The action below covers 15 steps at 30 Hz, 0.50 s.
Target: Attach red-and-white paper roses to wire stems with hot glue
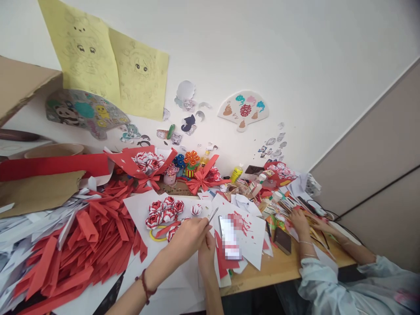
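My left hand (188,236) is curled closed and grips a thin metal tool (213,214) whose tip sticks up to the right, over white paper. My right hand (206,251) is closed just below and against it; what it pinches is hidden. To the left of my hands lies a cluster of red-and-white paper roses (164,211) on a white sheet, with a yellow ring (156,237) under them. To the right a phone (229,238) rests on white paper with red scraps.
A heap of red and white paper strips (82,245) fills the left of the table (278,267). Red paper bouquets (147,164), glue bottles and craft clutter line the wall. Another person's hands (303,221) work at the right end, beside a dark phone (282,240).
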Available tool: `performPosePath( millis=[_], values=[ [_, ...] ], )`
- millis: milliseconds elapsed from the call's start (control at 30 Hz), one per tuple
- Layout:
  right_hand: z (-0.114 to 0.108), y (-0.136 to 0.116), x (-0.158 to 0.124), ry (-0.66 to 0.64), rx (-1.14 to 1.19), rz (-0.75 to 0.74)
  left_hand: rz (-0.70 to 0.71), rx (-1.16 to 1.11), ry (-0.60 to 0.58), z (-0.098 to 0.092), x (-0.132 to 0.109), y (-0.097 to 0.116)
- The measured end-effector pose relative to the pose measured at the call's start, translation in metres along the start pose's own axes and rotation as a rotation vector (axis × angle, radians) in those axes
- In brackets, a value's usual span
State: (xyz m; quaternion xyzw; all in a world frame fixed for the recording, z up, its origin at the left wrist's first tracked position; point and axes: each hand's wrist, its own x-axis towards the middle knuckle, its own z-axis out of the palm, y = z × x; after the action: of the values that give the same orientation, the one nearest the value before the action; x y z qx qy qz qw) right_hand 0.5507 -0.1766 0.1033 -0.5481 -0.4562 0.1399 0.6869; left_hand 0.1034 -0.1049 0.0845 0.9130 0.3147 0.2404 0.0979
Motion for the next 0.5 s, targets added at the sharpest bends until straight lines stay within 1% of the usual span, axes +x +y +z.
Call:
performPosePath(
  millis=[33, 67, 133, 233, 333, 500],
  values=[
    [0.002, -0.001, 0.000, 0.019, 0.054, -0.006, 0.006, -0.004, -0.008, 0.001, 0.000, -0.001],
    [0.004, -0.001, 0.001, 0.043, 0.057, -0.017, 0.017, -0.005, -0.010, 0.001, 0.000, -0.002],
    [0.008, -0.004, 0.001, 0.090, -0.029, -0.052, 0.042, 0.003, -0.004, 0.002, 0.000, -0.002],
    [0.012, -0.009, 0.000, 0.130, -0.092, -0.091, 0.059, 0.000, 0.012, 0.003, 0.002, -0.003],
    [0.018, -0.019, -0.005, 0.146, -0.117, -0.122, 0.045, -0.029, 0.003, 0.003, 0.004, -0.002],
    [0.026, -0.032, -0.014, 0.137, -0.093, -0.154, 0.033, -0.080, -0.028, -0.004, 0.004, 0.000]
  ],
)
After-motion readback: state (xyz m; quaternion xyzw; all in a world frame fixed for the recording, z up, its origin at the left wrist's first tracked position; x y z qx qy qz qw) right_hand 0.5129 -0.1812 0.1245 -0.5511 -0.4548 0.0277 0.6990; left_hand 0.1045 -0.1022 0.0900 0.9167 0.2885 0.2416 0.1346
